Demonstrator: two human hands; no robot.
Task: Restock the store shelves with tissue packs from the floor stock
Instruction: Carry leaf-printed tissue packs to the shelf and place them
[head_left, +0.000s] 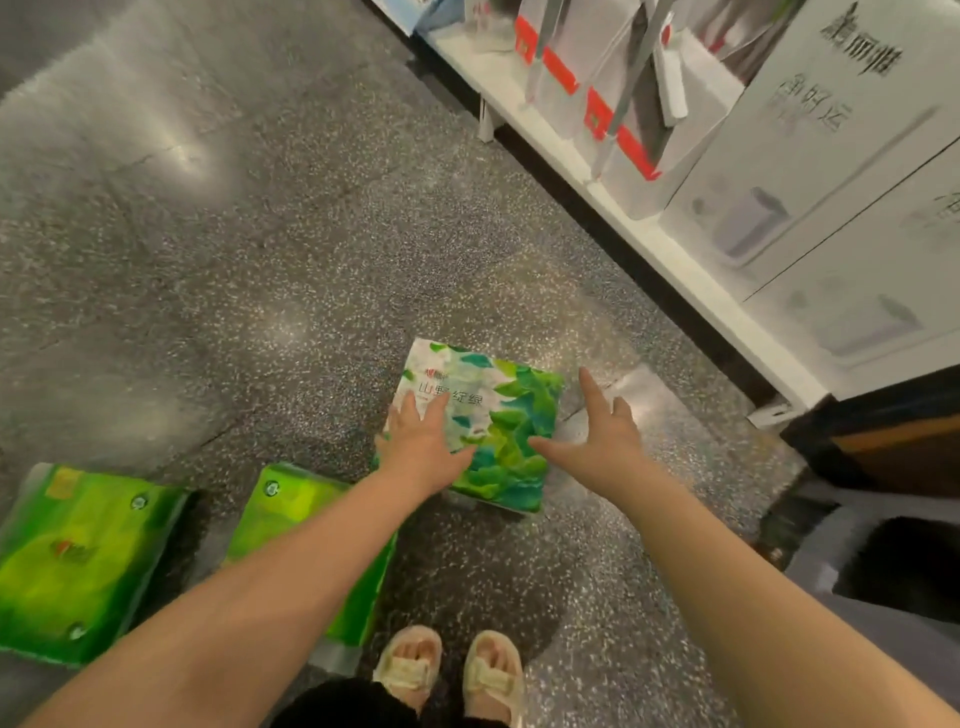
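Head view. A person bends over a speckled terrazzo floor (260, 270) and reaches both bare arms toward a tissue pack with a leaf print (488, 415), which lies flat on the floor just ahead of the sandalled feet (449, 670). The left hand (421, 441) rests on the near left part of the pack, fingers (410, 410) straight and slightly spread, pinching nothing. The right hand (602, 431) hovers beside the pack's right edge, fingers spread, index finger extended and thumb pointing toward the pack; whether the thumb touches the wrapper cannot be told. Neither hand has a grip on the pack.

Two bright green tissue packs lie on the floor to the left: one (291, 525) partly hidden under the left forearm, the other (78, 561) further left at the frame edge. All three packs seen here are floor stock not yet shelved.

At upper right runs a low white shelf (623, 218) carrying white boxes (810, 156) with printed characters and grey-white items with red labels (613, 119); no tissue packs are visible on it. A dark object (893, 447) stands at the right edge, unclear in kind.

Judged progress: early, or between cycles. The step in hand appears to be picking up the leaf-print pack; carrying and placing it, then the two green packs, remain.
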